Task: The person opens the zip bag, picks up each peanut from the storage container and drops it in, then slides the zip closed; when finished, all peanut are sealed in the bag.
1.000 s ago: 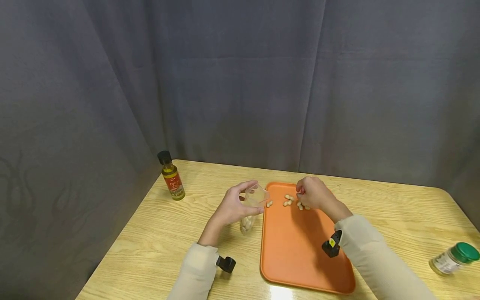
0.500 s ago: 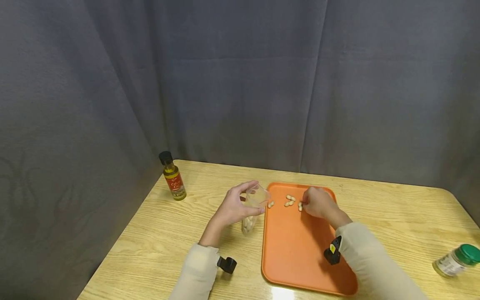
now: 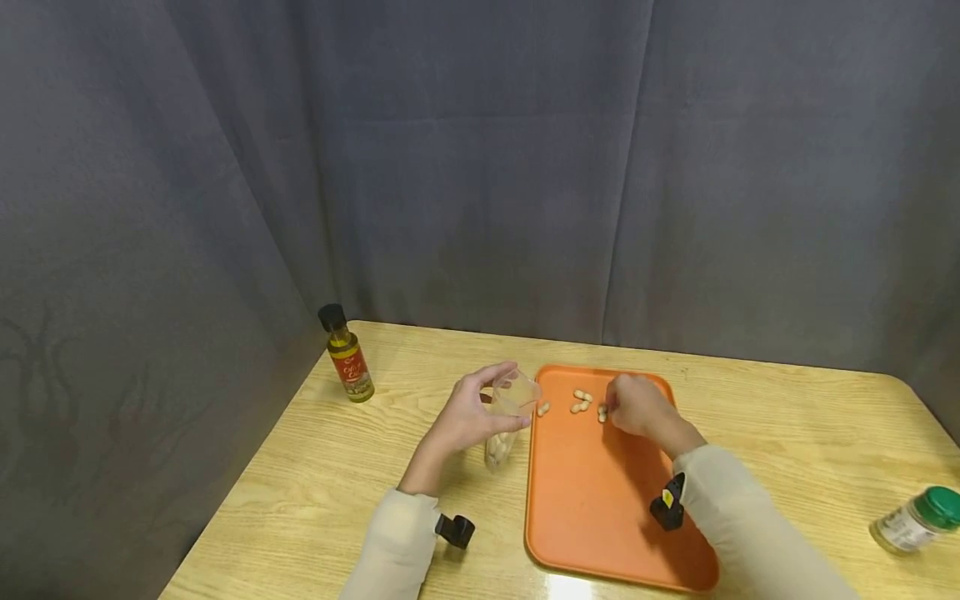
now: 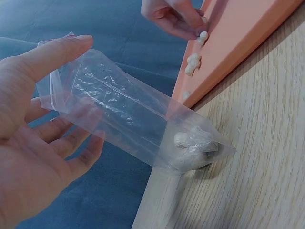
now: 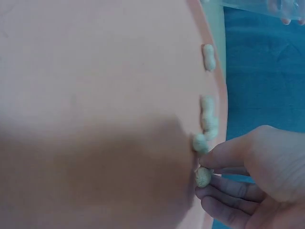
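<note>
My left hand (image 3: 467,410) grips the mouth of a clear plastic bag (image 4: 124,102), thumb above and fingers spread below. Several peanuts (image 4: 193,143) lie at the bottom of the bag, which hangs down to the table just left of an orange tray (image 3: 577,500). Over the tray's far part, my right hand (image 3: 641,407) pinches a peanut (image 5: 203,177) between thumb and fingers. Close beside those fingertips is another peanut (image 5: 200,142). Farther left on the tray lie a small group of peanuts (image 3: 581,401) and a single peanut (image 3: 543,409) near the left rim.
An olive oil bottle (image 3: 351,362) with a black cap stands at the table's back left. On the right is a green-lidded jar (image 3: 911,523). A grey curtain (image 3: 480,183) hangs behind the wooden table (image 3: 322,475).
My right hand has come down from the far edge onto the rightmost peanuts, and one is now between its fingers. The left hand keeps its hold on the bag, nearly still.
</note>
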### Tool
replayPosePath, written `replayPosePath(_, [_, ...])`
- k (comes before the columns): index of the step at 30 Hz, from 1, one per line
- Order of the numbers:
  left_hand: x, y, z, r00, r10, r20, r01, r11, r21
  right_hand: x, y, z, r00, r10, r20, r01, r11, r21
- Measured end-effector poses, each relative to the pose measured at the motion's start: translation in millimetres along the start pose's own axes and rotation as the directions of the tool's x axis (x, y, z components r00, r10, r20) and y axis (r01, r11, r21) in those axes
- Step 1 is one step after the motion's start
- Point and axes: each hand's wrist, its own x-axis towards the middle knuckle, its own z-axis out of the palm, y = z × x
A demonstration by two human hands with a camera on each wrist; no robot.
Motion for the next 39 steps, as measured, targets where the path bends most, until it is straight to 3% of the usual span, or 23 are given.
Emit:
replayPosePath(8, [-0.1,0.8,-1.6,1.000,-0.004,-0.006,0.004,1.000,-0.002,5.5,-18.1,-23.0,0.995,-0.076,-0.059,0.078,0.997,0.019])
replayPosePath(21, [0.3,-0.2,-0.1,1.000,-0.013,-0.005,0.013,1.000,0.010,12.0,-73.0,-52.6,0.972,-0.212,-0.105,0.215,0.976,0.019])
replayPosePath(25, [0.2,0.3,0.6,1.000,-0.013,-0.006,0.013,1.000,0.015,13.1,-90.5,-57.2,0.966,-0.232,-0.115,0.233,0.972,-0.002])
replayPosePath(35, [-0.6,2.4,0.8,1.000,0.004,0.014,-0.003,1.000,-0.009,13.6,-125.8,-59.9,0.924,-0.346,-0.161,0.352,0.936,0.007])
replayPosePath(39, [-0.9,2.6,-0.1,1.000,0.014,0.007,-0.014,1.000,0.001,15.0,-135.1,-58.5,0.923,-0.350,-0.159,0.360,0.932,0.037])
